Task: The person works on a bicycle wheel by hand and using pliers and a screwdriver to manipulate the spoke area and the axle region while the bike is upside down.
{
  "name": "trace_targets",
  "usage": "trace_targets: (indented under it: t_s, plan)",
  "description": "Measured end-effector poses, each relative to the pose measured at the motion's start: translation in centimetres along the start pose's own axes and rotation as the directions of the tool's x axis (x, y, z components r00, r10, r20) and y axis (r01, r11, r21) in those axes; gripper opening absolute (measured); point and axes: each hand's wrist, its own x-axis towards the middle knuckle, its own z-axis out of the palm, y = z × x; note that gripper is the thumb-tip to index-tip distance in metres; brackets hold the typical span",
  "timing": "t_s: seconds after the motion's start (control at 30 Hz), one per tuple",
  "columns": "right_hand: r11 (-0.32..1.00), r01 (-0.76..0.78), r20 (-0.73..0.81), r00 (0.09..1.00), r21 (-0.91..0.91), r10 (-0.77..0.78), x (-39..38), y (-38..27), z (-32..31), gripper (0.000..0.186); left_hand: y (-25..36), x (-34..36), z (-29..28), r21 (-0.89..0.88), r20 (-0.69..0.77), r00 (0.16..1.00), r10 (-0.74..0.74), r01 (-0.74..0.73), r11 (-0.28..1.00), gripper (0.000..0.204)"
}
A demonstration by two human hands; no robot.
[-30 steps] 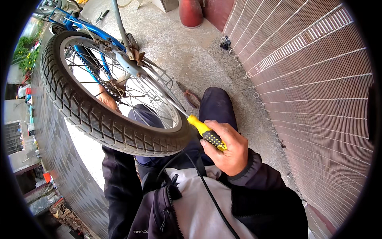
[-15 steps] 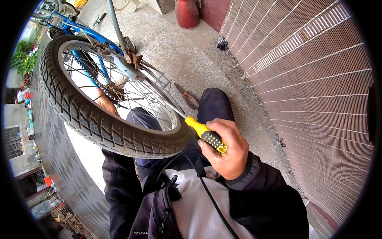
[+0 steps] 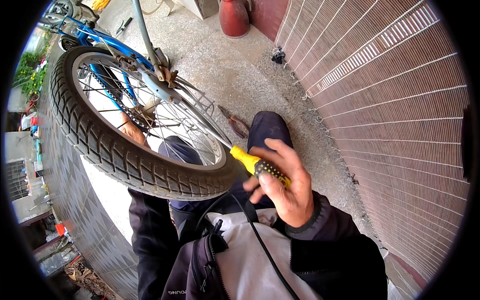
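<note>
My right hand (image 3: 287,185) is loosely round the yellow and black handle of a screwdriver (image 3: 244,157), thumb along it and the other fingers partly lifted and blurred. The screwdriver's thin shaft runs up beside the bicycle wheel (image 3: 125,165), along the spokes and the metal stays; its tip is hard to make out. Through the spokes, my left hand (image 3: 133,132) shows behind the rim, close to the chain (image 3: 117,100); its fingers are mostly hidden. The wheel has a thick black tyre and belongs to a blue bicycle frame (image 3: 90,34).
Pliers with reddish-brown handles (image 3: 234,121) lie on the concrete floor (image 3: 215,65) beyond the wheel. Farther off is another dark-handled hand tool (image 3: 124,26). A red container (image 3: 234,19) stands at the back. A brown slatted blind (image 3: 390,130) covers the right side.
My right hand has loosened on the screwdriver handle: index finger and the others have lifted and spread. The handle has shifted slightly. Wheel and left hand look nearly unchanged.
</note>
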Motion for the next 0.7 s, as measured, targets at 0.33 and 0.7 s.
trace_targets:
  t_s: [0.33,0.7]
  plan:
    - [0.579,0.416,0.086,0.856,-0.702,-0.510,0.0,0.9,0.2,0.045,0.1,-0.4,-0.3,-0.023,0.029,0.999,-0.020,0.021,1.000,0.053]
    - [0.699,0.439,0.150,0.887,-0.564,-0.436,-0.3,0.7,0.0,0.052,0.4,-1.4,-1.1,-0.104,0.078,0.996,-0.053,0.061,0.993,0.047]
